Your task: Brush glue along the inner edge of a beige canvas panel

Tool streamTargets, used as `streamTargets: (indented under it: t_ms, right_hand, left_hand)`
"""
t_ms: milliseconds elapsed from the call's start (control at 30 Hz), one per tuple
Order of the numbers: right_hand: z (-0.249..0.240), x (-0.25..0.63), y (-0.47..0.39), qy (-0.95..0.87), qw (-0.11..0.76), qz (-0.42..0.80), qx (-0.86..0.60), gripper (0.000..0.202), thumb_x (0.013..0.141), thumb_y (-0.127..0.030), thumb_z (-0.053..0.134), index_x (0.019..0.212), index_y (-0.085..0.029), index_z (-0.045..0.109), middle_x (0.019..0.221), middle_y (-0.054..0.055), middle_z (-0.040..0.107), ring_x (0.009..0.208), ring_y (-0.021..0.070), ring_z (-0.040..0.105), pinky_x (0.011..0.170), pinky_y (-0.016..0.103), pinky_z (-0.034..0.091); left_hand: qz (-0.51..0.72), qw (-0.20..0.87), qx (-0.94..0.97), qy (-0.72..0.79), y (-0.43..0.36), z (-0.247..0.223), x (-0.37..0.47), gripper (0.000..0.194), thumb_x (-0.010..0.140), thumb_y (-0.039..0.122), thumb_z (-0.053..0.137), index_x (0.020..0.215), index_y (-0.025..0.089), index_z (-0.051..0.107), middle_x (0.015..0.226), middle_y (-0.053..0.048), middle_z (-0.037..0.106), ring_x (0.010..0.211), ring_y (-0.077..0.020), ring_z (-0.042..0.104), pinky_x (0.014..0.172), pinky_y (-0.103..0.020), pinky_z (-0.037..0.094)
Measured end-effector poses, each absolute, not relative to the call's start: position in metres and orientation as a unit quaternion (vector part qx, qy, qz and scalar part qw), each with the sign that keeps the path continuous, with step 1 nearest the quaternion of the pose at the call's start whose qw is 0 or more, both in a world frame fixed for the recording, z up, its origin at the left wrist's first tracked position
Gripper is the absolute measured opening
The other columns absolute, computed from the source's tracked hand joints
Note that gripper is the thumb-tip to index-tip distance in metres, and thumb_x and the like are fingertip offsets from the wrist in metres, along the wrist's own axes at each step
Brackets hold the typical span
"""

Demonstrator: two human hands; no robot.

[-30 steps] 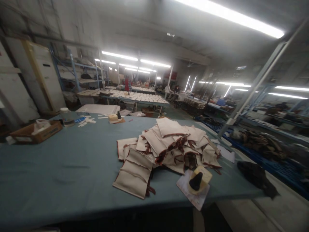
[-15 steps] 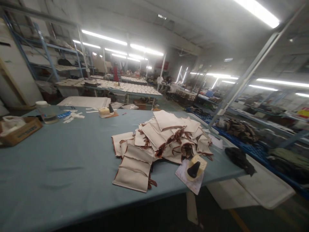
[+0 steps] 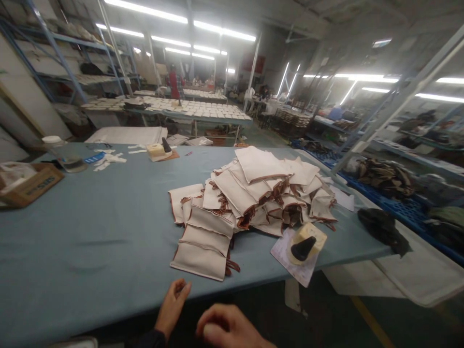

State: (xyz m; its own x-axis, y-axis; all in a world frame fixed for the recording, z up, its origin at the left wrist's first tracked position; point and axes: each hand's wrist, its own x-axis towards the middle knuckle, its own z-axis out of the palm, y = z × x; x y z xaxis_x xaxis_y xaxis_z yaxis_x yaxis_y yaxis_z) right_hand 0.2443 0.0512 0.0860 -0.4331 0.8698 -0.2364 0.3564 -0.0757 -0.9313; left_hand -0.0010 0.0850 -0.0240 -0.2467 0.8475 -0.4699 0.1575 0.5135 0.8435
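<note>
My left hand (image 3: pixel 172 305) hovers at the near edge of the blue-grey table (image 3: pixel 90 237), fingers loosely curled, holding nothing. My right hand (image 3: pixel 226 331) is at the bottom of the view, fingers curled into a loose fist, nothing visible in it. Just beyond the hands lies a pile of cream fabric pieces with brown trim (image 3: pixel 250 200), the nearest pieces fanned out toward me. To the right of the pile a yellow sponge block with a black cone-shaped tool (image 3: pixel 304 244) rests on a sheet of paper.
A cardboard box (image 3: pixel 29 182) and a clear jar (image 3: pixel 63 154) stand at the far left. A second yellow block with a tool (image 3: pixel 159 150) sits at the table's far side. A dark cloth (image 3: pixel 382 229) lies off the right corner. Other tables, shelving and people are behind.
The view has tilted downward and both my hands have come into sight at the near table edge. The fabric pile and tools have not moved.
</note>
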Motion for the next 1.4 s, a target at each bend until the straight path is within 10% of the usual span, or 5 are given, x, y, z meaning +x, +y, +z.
streamTargets:
  t_ms: [333,500,667,833,1400]
  right_hand:
    - [0.086,0.310,0.217,-0.694,0.316,0.323,-0.560,0.033,0.097,-0.033,0.056,0.125,-0.020,0.063,0.125,0.012,0.072,0.117,0.0256,0.068,0.102,0.040,0.054]
    - [0.103,0.250,0.282,-0.764,0.242,0.263,-0.538,0.051,0.089,-0.019,0.071,0.137,-0.014,0.056,0.140,0.021,0.062,0.131,0.0351,0.057,0.113,0.051,0.046]
    - [0.079,0.217,0.306,-0.775,0.137,0.270,-0.554,0.028,0.091,-0.015,0.066,0.119,-0.008,0.064,0.109,0.026,0.072,0.098,0.0363,0.071,0.086,0.048,0.055]
    - [0.075,0.225,0.282,-0.792,0.132,0.342,-0.489,0.018,0.099,-0.026,0.059,0.110,-0.015,0.070,0.098,0.014,0.076,0.097,0.0295,0.072,0.090,0.039,0.053]
    - [0.160,0.246,0.177,-0.562,0.401,0.516,-0.507,0.043,0.094,-0.050,0.058,0.122,-0.018,0.066,0.106,0.008,0.075,0.091,0.0237,0.067,0.079,0.032,0.055]
  left_hand:
    - [0.299,0.297,0.341,0.840,0.174,-0.028,-0.014,0.083,0.079,0.059,0.064,0.141,0.006,0.047,0.152,-0.029,0.050,0.135,-0.0387,0.058,0.117,-0.052,0.044]
    - [0.255,0.332,0.331,0.845,0.183,-0.035,-0.016,0.031,0.091,0.041,0.073,0.103,0.013,0.067,0.106,-0.010,0.073,0.107,-0.0267,0.069,0.105,-0.049,0.051]
    - [0.313,0.389,0.339,0.797,0.175,-0.019,-0.019,0.044,0.093,0.059,0.065,0.086,0.016,0.064,0.080,-0.003,0.068,0.079,-0.0198,0.067,0.082,-0.037,0.055]
    - [0.365,0.423,0.363,0.746,0.164,0.027,-0.041,0.073,0.067,0.085,0.067,0.089,0.015,0.067,0.083,-0.006,0.071,0.081,-0.0247,0.066,0.077,-0.035,0.052]
    - [0.395,0.554,0.410,0.608,0.167,0.229,-0.098,0.043,0.066,0.058,0.087,0.073,0.019,0.070,0.065,0.001,0.068,0.062,-0.0139,0.058,0.058,-0.018,0.043]
